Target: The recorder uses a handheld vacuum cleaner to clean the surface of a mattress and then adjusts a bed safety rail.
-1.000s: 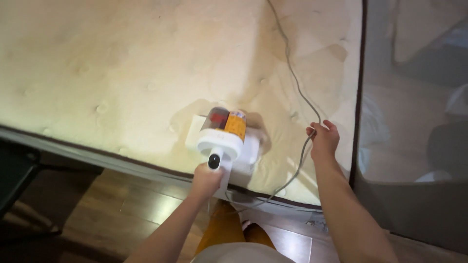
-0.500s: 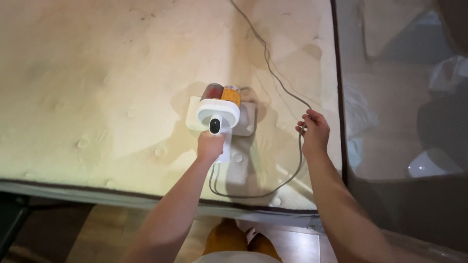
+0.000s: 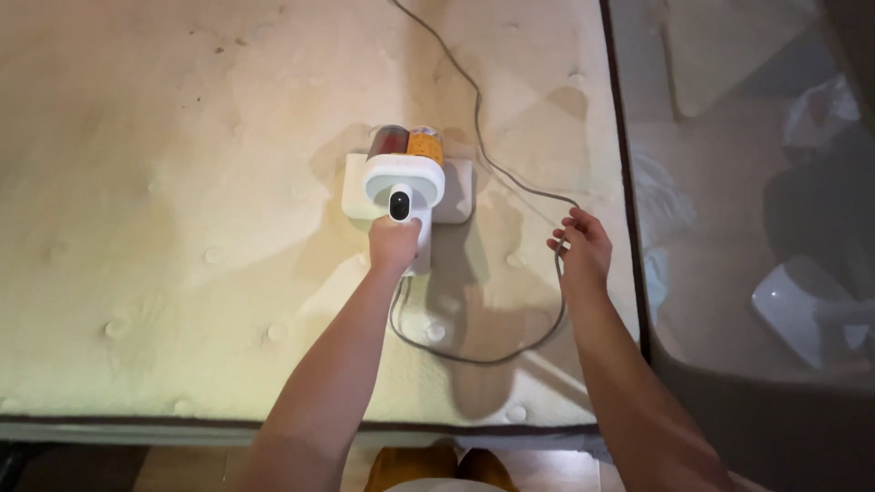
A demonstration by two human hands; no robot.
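White vacuum (image 3: 406,182) handle hidden by left hand (image 3: 394,244) | right hand (image 3: 579,251) holds cord (image 3: 510,178)

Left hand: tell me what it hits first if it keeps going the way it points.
The left hand grips the handle of the white handheld vacuum, so its body comes first; beyond lies bare mattress.

Left hand (image 3: 394,244) fisted, arm extended; right hand (image 3: 580,248) loosely curled.

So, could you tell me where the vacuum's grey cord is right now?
The grey cord loops across the mattress from behind the handheld vacuum, through the right hand, then toward the top edge.
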